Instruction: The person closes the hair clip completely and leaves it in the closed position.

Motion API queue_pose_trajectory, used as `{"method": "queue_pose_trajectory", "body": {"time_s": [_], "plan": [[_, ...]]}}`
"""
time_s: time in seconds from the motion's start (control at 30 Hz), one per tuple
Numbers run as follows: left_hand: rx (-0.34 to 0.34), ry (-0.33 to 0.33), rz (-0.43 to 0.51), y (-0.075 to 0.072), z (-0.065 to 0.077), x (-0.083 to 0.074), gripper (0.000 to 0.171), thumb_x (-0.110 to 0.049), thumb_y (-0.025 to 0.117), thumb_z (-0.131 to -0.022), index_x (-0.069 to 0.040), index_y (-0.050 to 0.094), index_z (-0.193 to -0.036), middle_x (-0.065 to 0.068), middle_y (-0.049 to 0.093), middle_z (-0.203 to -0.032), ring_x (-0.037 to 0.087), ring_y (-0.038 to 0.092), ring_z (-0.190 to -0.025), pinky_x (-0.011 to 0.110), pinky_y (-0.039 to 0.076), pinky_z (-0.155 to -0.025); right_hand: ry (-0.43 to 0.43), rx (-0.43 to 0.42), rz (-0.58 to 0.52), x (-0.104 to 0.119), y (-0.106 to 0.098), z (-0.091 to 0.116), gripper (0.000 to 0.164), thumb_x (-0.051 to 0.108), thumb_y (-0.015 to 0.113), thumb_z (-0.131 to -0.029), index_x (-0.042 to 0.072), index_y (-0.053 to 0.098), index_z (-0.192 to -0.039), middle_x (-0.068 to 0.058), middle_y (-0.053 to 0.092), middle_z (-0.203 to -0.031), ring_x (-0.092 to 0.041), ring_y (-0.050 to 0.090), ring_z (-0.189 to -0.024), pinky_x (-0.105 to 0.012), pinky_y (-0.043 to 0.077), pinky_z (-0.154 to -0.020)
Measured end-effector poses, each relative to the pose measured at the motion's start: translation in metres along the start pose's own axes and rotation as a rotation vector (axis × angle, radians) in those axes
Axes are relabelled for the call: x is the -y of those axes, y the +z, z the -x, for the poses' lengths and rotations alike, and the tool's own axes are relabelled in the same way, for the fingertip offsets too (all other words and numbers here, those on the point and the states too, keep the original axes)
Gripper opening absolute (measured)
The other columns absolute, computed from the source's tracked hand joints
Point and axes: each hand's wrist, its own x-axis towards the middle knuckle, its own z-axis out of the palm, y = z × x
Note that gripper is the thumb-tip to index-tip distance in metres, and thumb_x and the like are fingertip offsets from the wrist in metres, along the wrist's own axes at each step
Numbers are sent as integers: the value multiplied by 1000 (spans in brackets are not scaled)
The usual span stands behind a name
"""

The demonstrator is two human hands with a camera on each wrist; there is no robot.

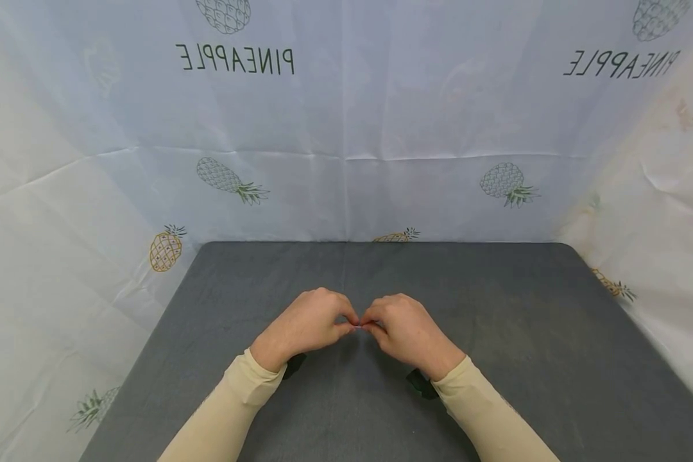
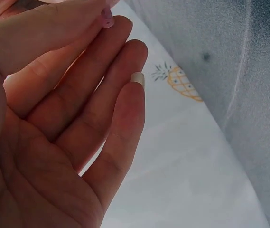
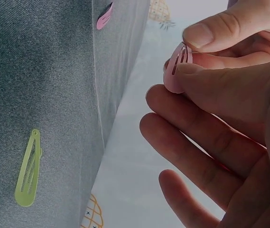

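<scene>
Between my two hands is a small pink snap hair clip (image 3: 173, 80), with slots along its middle. My left hand (image 1: 310, 323) pinches one end between thumb and fingers. Thumb and forefinger of my right hand (image 1: 407, 328) pinch the wider, rounded end. In the head view both hands meet over the grey table (image 1: 496, 308), fingertips close together, and hide nearly all of the clip. The left wrist view shows only a bit of the pink clip (image 2: 107, 21) past the thumb. The other fingers of both hands are spread loosely below.
A light green snap hair clip (image 3: 28, 171) lies on the grey fabric surface in the right wrist view. Farther up lies another pink hair clip (image 3: 105, 16). White cloth (image 1: 346, 115) printed with pineapples hangs behind and beside the table.
</scene>
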Motion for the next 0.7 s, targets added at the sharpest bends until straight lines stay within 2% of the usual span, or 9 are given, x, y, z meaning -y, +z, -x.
{"method": "queue_pose_trajectory", "body": {"time_s": [0.23, 0.47, 0.7], "plan": [[-2, 12, -1, 1, -1, 1, 9, -13, 83, -96, -19, 88, -100, -6, 82, -100, 12, 75, -86, 27, 60, -76, 7, 5, -10, 1, 0, 1, 10, 13, 88, -91, 21, 86, -97, 9, 77, -86, -6, 68, -75, -38, 60, -88], [4, 8, -4, 5, -3, -2, 9, -13, 82, -97, -19, 87, -100, -7, 82, -99, 7, 71, -80, 26, 59, -74, 12, 38, -36, -1, -2, 2, 9, 14, 87, -92, 20, 86, -98, 8, 76, -86, -9, 70, -76, -34, 60, -82], [37, -46, 7, 15, -5, 6, 11, -11, 80, -97, -19, 87, -97, -5, 81, -98, 6, 67, -75, 26, 57, -70, 58, 85, -39, -11, -7, 3, 8, 15, 85, -94, 18, 86, -101, 7, 77, -92, -8, 70, -78, -28, 59, -75]]}}
